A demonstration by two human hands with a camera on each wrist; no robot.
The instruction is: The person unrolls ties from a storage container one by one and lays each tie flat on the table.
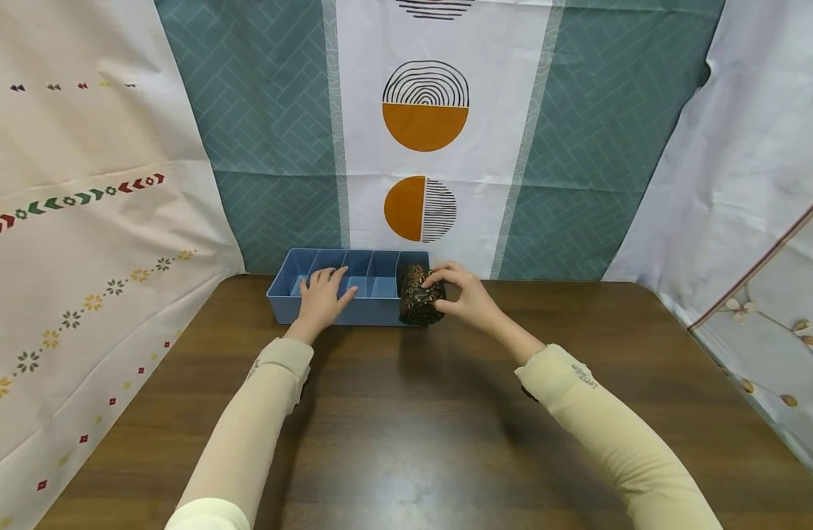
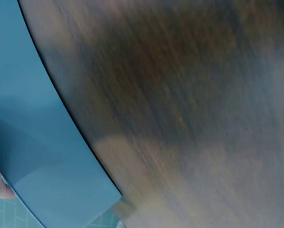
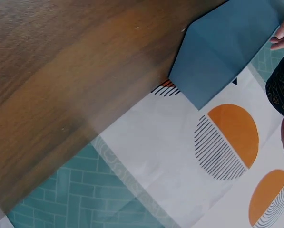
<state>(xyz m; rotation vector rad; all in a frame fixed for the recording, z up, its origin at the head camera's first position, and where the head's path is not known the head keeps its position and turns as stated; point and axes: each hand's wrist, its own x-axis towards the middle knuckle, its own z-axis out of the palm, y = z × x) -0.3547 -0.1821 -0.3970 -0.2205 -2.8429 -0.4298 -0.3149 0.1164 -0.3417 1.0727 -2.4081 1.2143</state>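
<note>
A long blue divided organizer box (image 1: 369, 312) stands at the back of the table. At its right end my right hand (image 1: 467, 300) holds a black bundle with a gold-brown print (image 1: 421, 296), thumb and fingers around its right side. The bundle overlaps the rightmost compartment and the front wall in the head view; its dark rounded end also shows at the right edge of the right wrist view. My left hand (image 1: 321, 300) lies over the left part of the box with fingers spread. Only a bit of that hand appears in the left wrist view, by the rim.
The brown wooden table (image 1: 406, 412) extends in front of the box. Directly behind hangs a teal and white cloth (image 1: 274, 147) with orange circles. Patterned pale cloths hang at the left (image 1: 88, 258) and right (image 1: 730, 184) sides.
</note>
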